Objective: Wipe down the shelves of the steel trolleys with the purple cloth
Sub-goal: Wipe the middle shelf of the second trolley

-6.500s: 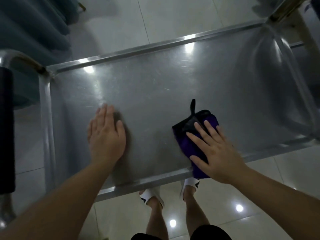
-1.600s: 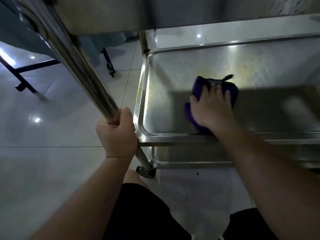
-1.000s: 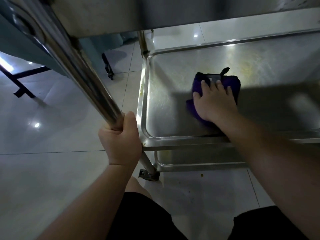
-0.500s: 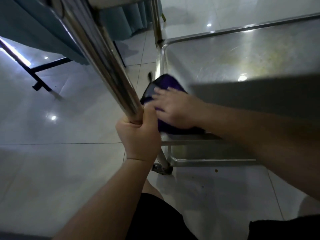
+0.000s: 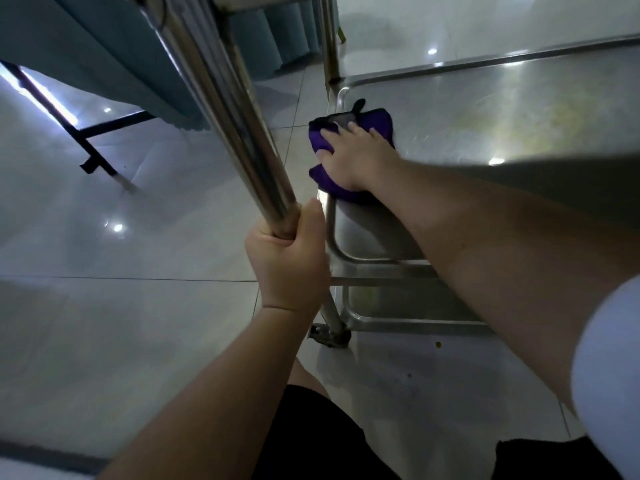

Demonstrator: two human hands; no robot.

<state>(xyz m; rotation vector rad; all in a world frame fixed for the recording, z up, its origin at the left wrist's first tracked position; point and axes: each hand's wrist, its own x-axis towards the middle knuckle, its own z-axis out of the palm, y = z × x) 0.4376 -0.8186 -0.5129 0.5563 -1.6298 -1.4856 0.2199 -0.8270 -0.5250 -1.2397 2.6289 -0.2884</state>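
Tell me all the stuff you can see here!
cloth: one, purple, at the middle shelf's left edge, under the right hand
middle shelf: one, steel, yellowish smears, right of centre
bottom shelf: one, steel, below the middle shelf
post: one, shiny steel, slanting down from the top to the left hand
wheel: one, dark, at the post's foot
curtain: one, teal, upper left
black frame: one, on the floor at left
floor: pale glossy tiles
left hand: grips the post
right hand: presses the cloth flat
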